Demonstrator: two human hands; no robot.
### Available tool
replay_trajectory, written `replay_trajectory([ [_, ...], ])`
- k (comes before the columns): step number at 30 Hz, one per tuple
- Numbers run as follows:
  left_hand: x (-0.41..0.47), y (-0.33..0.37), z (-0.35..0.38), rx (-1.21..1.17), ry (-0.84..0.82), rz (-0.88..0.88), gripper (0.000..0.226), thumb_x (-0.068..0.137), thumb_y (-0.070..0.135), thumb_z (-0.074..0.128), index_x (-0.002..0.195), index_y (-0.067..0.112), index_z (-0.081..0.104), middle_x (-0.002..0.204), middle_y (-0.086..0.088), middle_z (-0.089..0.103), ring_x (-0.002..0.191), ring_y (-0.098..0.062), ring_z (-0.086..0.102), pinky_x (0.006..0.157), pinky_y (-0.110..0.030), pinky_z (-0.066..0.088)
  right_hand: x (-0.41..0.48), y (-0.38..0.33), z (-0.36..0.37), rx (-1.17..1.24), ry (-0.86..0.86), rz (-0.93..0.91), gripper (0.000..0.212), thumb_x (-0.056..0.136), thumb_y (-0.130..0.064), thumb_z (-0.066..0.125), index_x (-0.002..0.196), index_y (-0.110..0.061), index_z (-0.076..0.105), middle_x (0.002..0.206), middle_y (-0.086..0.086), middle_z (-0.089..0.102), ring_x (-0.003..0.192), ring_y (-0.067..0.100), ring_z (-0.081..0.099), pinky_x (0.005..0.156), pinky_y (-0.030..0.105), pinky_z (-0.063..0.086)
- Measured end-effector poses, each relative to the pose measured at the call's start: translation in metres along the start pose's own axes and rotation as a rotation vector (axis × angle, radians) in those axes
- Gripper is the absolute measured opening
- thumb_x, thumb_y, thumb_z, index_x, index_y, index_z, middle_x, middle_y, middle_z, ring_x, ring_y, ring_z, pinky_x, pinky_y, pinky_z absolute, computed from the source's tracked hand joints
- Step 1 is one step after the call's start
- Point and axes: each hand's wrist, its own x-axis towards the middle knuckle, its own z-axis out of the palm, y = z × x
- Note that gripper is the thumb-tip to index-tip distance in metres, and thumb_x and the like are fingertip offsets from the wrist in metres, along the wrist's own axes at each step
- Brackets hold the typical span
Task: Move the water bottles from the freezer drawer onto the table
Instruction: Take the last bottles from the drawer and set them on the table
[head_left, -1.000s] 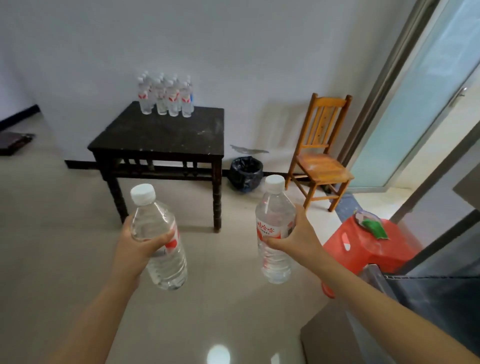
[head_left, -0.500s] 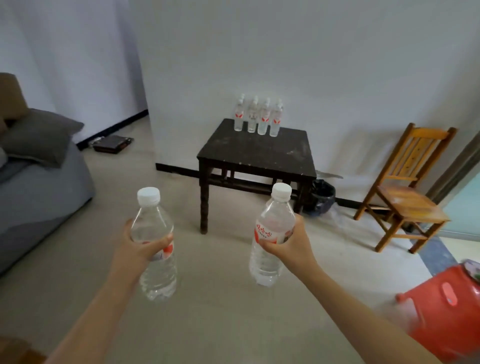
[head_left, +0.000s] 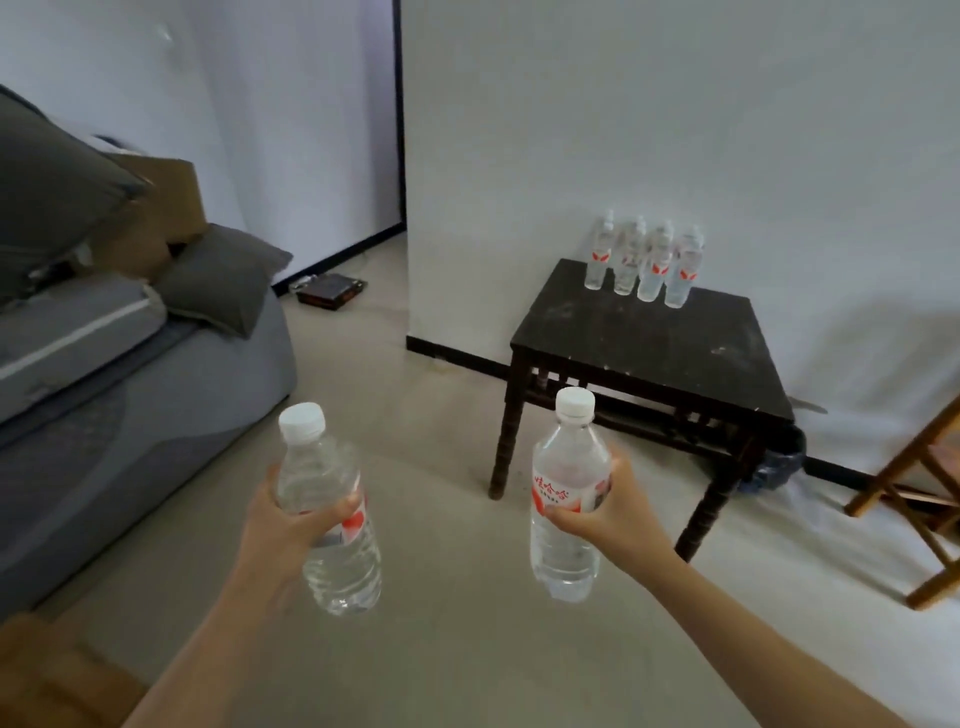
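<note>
My left hand (head_left: 283, 525) grips a clear water bottle (head_left: 332, 561) with a white cap and red label, held upright and slightly tilted. My right hand (head_left: 613, 512) holds a second water bottle (head_left: 563, 551) of the same kind around its middle. Both hang over the floor in front of a dark wooden table (head_left: 644, 338). Several more bottles (head_left: 644, 262) stand in a cluster at the table's far edge against the white wall.
A grey sofa (head_left: 119, 395) with dark cushions fills the left side. A wooden chair (head_left: 924, 499) stands at the right edge, and a dark bin (head_left: 779, 465) sits behind the table's right leg. A flat black object (head_left: 332, 289) lies on the floor by the wall.
The view has swung left and moved closer to the table; the sofa now fills the left and the red stool has left the frame. Both hands still hold their bottles.
</note>
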Motion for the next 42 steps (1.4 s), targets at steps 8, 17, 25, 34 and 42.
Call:
replay_trajectory([
  [8,0.104,0.017,-0.068,0.060,0.210,-0.003,0.062,0.031,0.038,0.079,0.089,0.030,0.056,0.090,0.001,0.067,0.087,-0.024,0.064,0.082,-0.047,0.051,0.154,-0.021,0.092,-0.024,-0.142,-0.053,0.076,0.060,-0.028,0.084,0.120,-0.015,0.039,0.107,-0.007,0.053,0.104,0.014,0.054,0.093,0.036,0.049],
  [17,0.213,0.002,-0.115,-0.023,0.260,0.032,0.054,0.042,0.039,0.078,0.090,0.018,0.066,0.083,-0.006,0.069,0.070,-0.017,0.068,0.060,-0.025,0.056,0.266,-0.058,0.172,0.074,-0.265,-0.111,0.071,0.062,-0.018,0.084,0.119,-0.014,0.042,0.112,0.003,0.055,0.103,0.011,0.057,0.086,0.025,0.050],
  [25,0.373,-0.032,-0.136,-0.015,0.153,-0.021,0.058,0.048,0.037,0.083,0.099,0.019,0.063,0.094,-0.010,0.068,0.084,-0.027,0.067,0.079,-0.046,0.054,0.373,-0.066,0.220,0.001,-0.161,-0.104,0.061,0.064,-0.008,0.081,0.107,-0.028,0.041,0.099,-0.015,0.052,0.091,-0.001,0.057,0.077,0.013,0.048],
  [34,0.586,-0.024,-0.140,-0.041,0.057,0.029,0.061,0.057,0.021,0.084,0.110,0.012,0.056,0.103,-0.013,0.065,0.091,-0.030,0.063,0.078,-0.042,0.051,0.470,-0.094,0.242,-0.049,0.101,0.095,0.075,0.066,-0.015,0.081,0.117,-0.025,0.028,0.102,-0.018,0.046,0.095,0.002,0.051,0.089,0.025,0.043],
  [42,0.679,-0.080,-0.054,-0.074,-0.204,-0.131,0.085,0.047,0.049,0.085,0.115,0.011,0.052,0.108,-0.014,0.062,0.096,-0.034,0.063,0.082,-0.052,0.052,0.510,-0.060,0.216,-0.128,0.251,0.345,0.079,0.065,-0.015,0.081,0.126,-0.016,0.031,0.097,-0.017,0.045,0.097,0.009,0.051,0.081,0.020,0.043],
])
